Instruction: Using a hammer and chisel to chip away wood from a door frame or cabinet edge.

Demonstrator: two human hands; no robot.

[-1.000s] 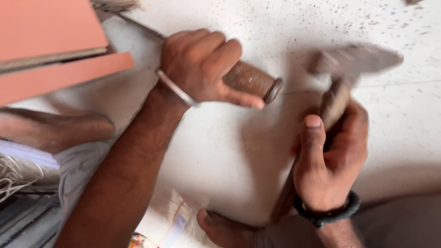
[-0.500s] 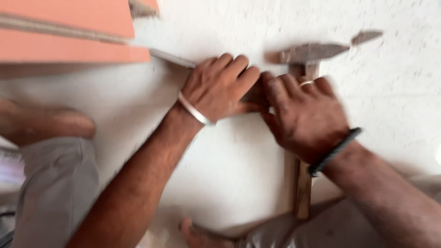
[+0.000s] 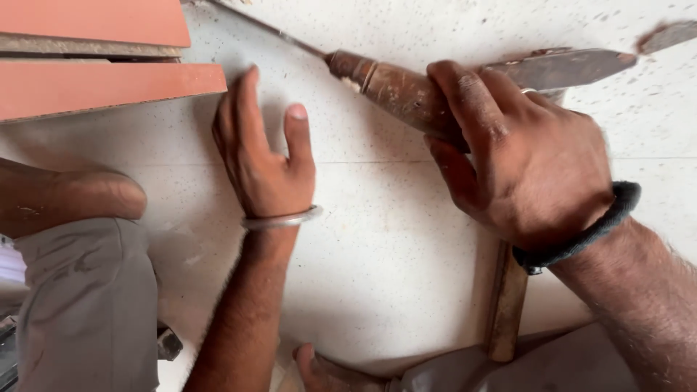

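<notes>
My right hand [image 3: 526, 156] grips the brown wooden handle of a chisel-like tool [image 3: 396, 87], whose thin metal shaft runs up and left across the pale floor. Beneath that hand lies a hammer, its grey metal head [image 3: 563, 67] pointing right and its wooden handle [image 3: 506, 301] running down toward me. My left hand [image 3: 261, 152] rests flat on the floor with fingers spread, holding nothing; a thin metal bangle sits on its wrist. A dark band circles my right wrist.
Two orange-faced boards [image 3: 94, 87] are stacked at the upper left. My bent knee and grey trouser leg [image 3: 87, 290] fill the lower left, and a bare foot [image 3: 327, 370] shows at the bottom. The floor [image 3: 392, 239] is speckled white.
My left hand let go of the wooden handle and moved left, flat onto the floor. My right hand left the hammer and closed on the chisel-like tool's handle.
</notes>
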